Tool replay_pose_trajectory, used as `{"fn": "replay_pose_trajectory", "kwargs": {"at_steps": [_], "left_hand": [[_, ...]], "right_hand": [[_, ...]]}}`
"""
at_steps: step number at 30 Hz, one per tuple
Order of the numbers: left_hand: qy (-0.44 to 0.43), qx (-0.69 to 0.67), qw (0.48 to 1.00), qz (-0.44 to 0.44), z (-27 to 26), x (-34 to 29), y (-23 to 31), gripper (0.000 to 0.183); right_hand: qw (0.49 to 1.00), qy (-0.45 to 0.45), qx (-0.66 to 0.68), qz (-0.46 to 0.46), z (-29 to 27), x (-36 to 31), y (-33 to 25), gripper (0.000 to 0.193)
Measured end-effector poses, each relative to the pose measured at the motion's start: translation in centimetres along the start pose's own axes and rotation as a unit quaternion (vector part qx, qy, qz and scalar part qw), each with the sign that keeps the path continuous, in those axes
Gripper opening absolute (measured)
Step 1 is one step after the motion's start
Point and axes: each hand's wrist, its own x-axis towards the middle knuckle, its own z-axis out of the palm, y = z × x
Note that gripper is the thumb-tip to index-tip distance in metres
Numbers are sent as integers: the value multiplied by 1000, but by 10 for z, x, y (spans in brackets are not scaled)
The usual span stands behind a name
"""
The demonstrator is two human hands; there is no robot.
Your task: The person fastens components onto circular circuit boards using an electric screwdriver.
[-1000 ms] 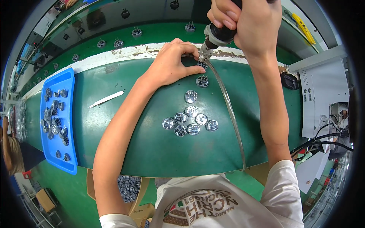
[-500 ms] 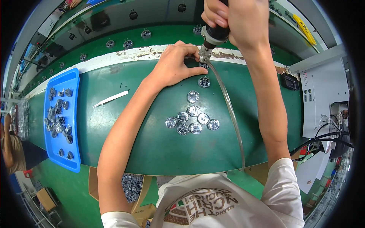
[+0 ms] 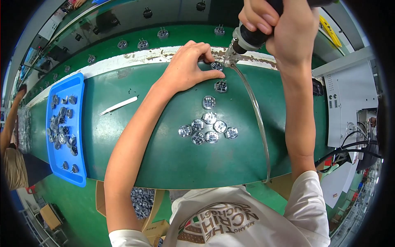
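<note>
My right hand [image 3: 288,37] grips a power screwdriver [image 3: 251,37] by its black handle, with the metal head tilted down toward the left. A clear hose [image 3: 257,115] runs from that head across the bench to its near edge. Beside the screwdriver tip, my left hand [image 3: 187,68] has its thumb and fingers around a small round circuit part [image 3: 217,66]. Just nearer lies another round part [image 3: 221,86] with upright pins. Below it, several round circuit parts [image 3: 210,118] sit in a loose cluster on the green bench [image 3: 164,164].
White tweezers [image 3: 118,106] lie left of my forearm, near tiny dark bits. A blue tray [image 3: 79,164] at the left holds several round parts. Beyond a worn white ledge [image 3: 135,58], more parts stand on a green strip [image 3: 181,35]. A co-worker's arm [image 3: 12,111] reaches in at far left.
My right hand and the screwdriver have shifted right, so the part by my left hand shows more. Parts on the green strip have moved slightly right. The co-worker's arm now stretches forward.
</note>
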Motion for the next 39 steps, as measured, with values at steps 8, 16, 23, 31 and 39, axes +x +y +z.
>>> {"fn": "replay_pose_trajectory", "kwargs": {"at_steps": [8,16,23,31,39], "left_hand": [[3,7,1000,-12,1,1,-1,46],[8,-7,1000,-8,2,2,-3,47],[9,-3,1000,-12,3,2,-4,47],[13,-11,1000,-8,3,1,-4,47],[2,7,1000,-28,2,2,0,46]], "right_hand": [[1000,-24,-13,-4,-6,3,12,18],[999,-32,-19,-7,-7,3,12,20],[999,-25,-23,-10,-5,2,14,20],[999,-21,-24,-4,-4,2,11,20],[1000,-12,-12,-13,-3,5,16,19]]}}
